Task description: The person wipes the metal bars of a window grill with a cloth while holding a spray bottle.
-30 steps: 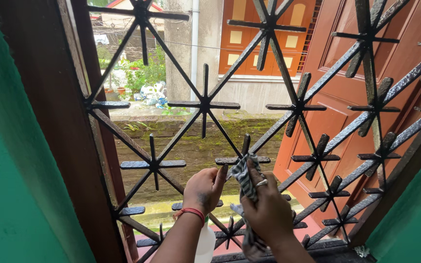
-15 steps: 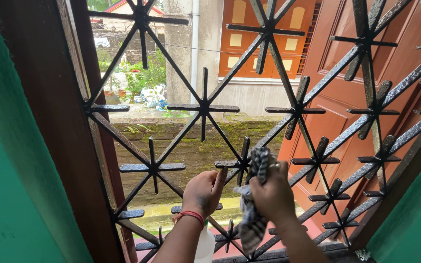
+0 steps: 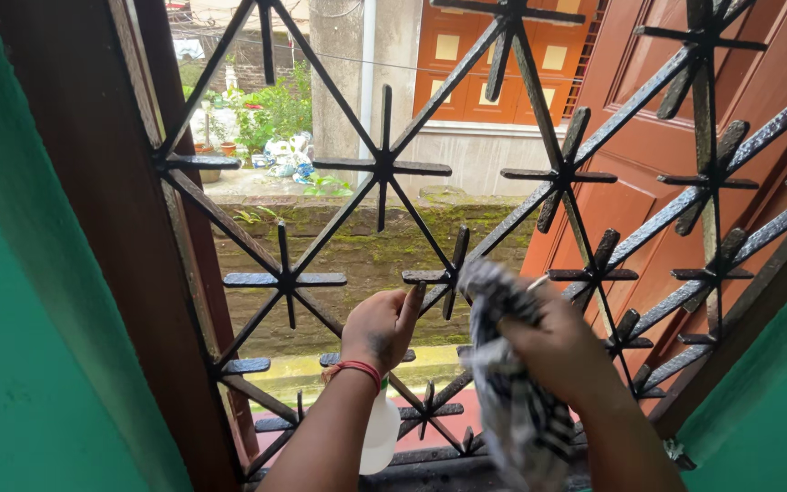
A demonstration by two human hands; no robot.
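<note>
striped grey-white cloth (image 3: 512, 383) bunched in right hand (image 3: 557, 351), fingers closed around it, pressed to black iron window grille (image 3: 384, 169) near centre. left hand (image 3: 380, 328) grips a grille bar, fingers curled, red thread at wrist. white bottle (image 3: 381, 435) below the wrist. beyond: mossy wall (image 3: 366, 255), brown shutter (image 3: 676, 164) right.

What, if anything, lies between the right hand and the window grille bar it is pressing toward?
Only the striped cloth. The right hand grips it bunched against a diagonal bar of the black grille, so cloth rather than skin meets the metal. Nothing else visible stands between them.
</note>
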